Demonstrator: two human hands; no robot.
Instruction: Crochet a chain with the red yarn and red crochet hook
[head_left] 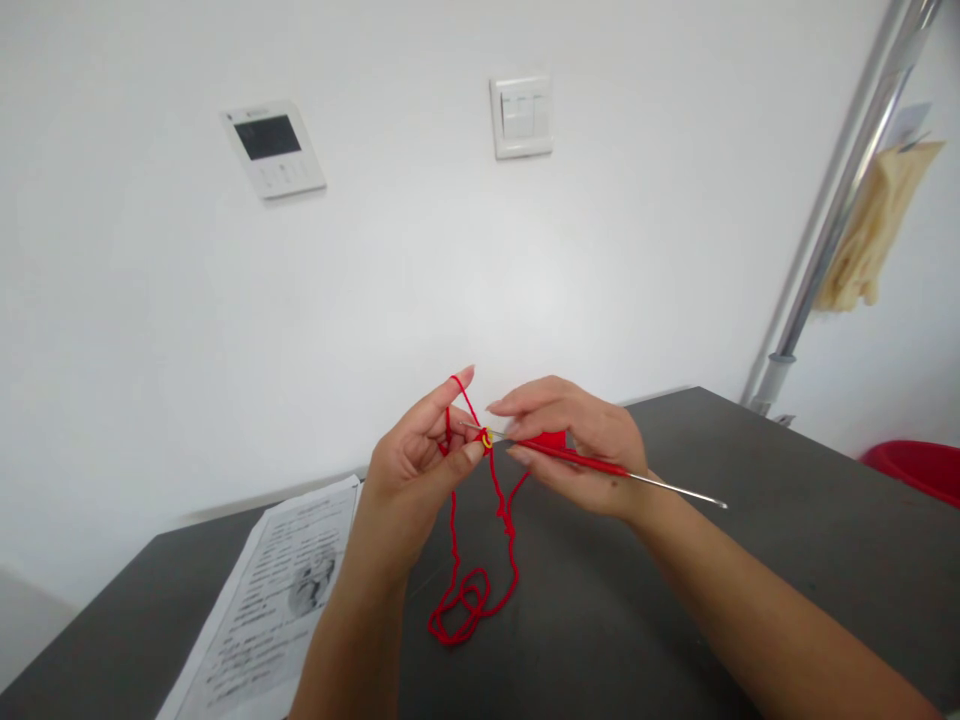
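Observation:
My left hand [417, 455] is raised above the dark table [750, 520], with red yarn [480, 560] looped over its outstretched index finger and pinched between thumb and fingers. A small yellow ring [487, 438] sits at the pinch. My right hand [577, 440] grips a crochet hook [600, 465] with a red handle and a long metal shaft; its tip meets the yellow ring. The yarn hangs down from the hands and coils on the table.
A printed paper sheet [270, 600] lies on the table at the left. On the white wall hang an intercom panel [274, 148] and a light switch [521, 116]. A metal pole [832, 220] with a cloth stands at the right, beside a red basin [919, 465].

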